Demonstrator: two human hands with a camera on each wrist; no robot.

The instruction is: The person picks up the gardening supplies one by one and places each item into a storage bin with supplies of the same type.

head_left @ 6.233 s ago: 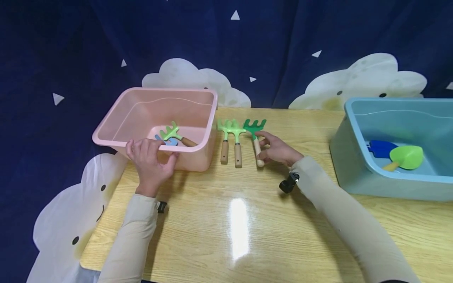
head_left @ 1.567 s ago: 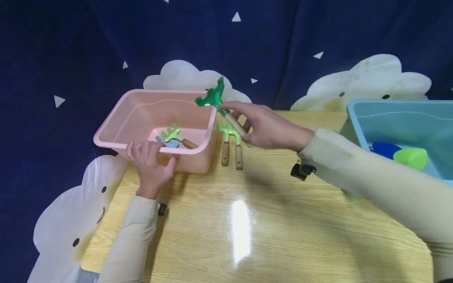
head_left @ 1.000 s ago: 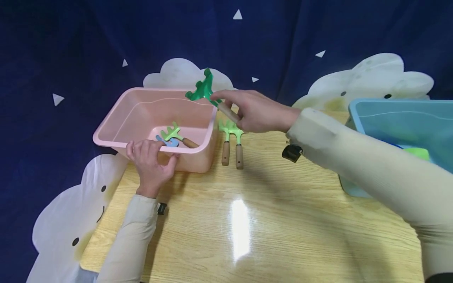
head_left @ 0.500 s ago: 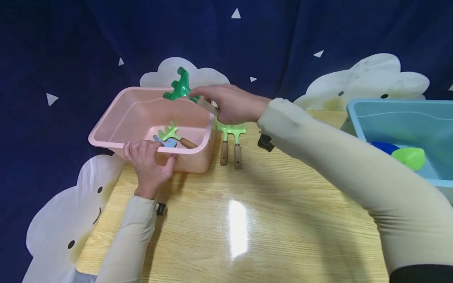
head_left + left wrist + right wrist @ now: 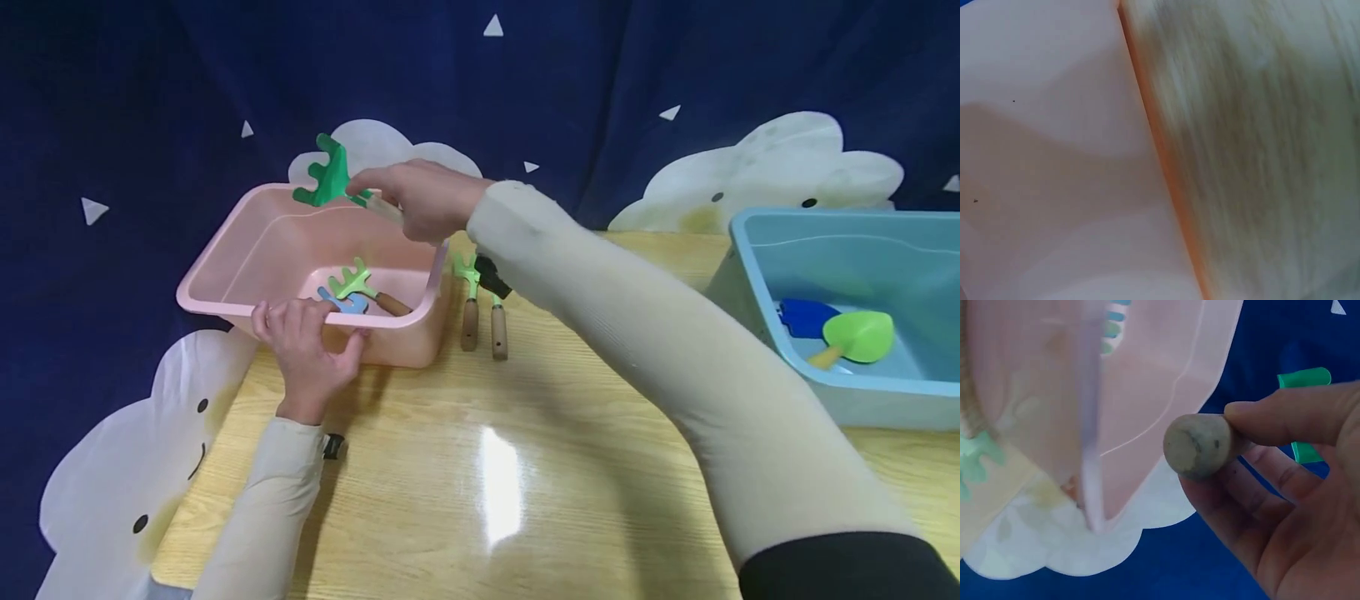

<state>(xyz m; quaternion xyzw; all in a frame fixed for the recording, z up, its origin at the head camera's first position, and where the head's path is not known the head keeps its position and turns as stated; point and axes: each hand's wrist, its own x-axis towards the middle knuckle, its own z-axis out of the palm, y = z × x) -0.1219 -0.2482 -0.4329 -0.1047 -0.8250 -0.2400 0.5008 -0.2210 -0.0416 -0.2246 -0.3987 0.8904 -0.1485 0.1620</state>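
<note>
Right hand (image 5: pixel 427 196): thumb and fingers pinch the wooden handle of the dark green rake (image 5: pixel 328 177). Rake is up in the air, tilted, prongs to the left, overlapping the far rim of the pink bin (image 5: pixel 397 346) in the head view. Right wrist view shows the blunt handle end between thumb and fingers.

Left hand (image 5: pixel 306 358): grips the near rim of the pink bin, fingers over the edge, thumb on the outside. Left wrist view is blurred, only pale bin wall and wood grain; hand itself doesn't show there.

Inside pink bin: light green rake (image 5: pixel 367 289) with brown handle, lying partly over a blue tool (image 5: pixel 351 303).

On the surface (image 5: pixel 420 475), just right of the pink bin: two more rakes, left one (image 5: pixel 469 321) and right one (image 5: pixel 498 332), side by side, handles toward the person. Right one's head mostly covered by the black wrist device (image 5: pixel 492 277).

Well apart, far right: blue bin (image 5: pixel 900 408) with blue shovel (image 5: pixel 806 318) and green shovel (image 5: pixel 862 336) inside, touching or overlapping, can't tell. Navy curtain (image 5: pixel 547 75) behind.
</note>
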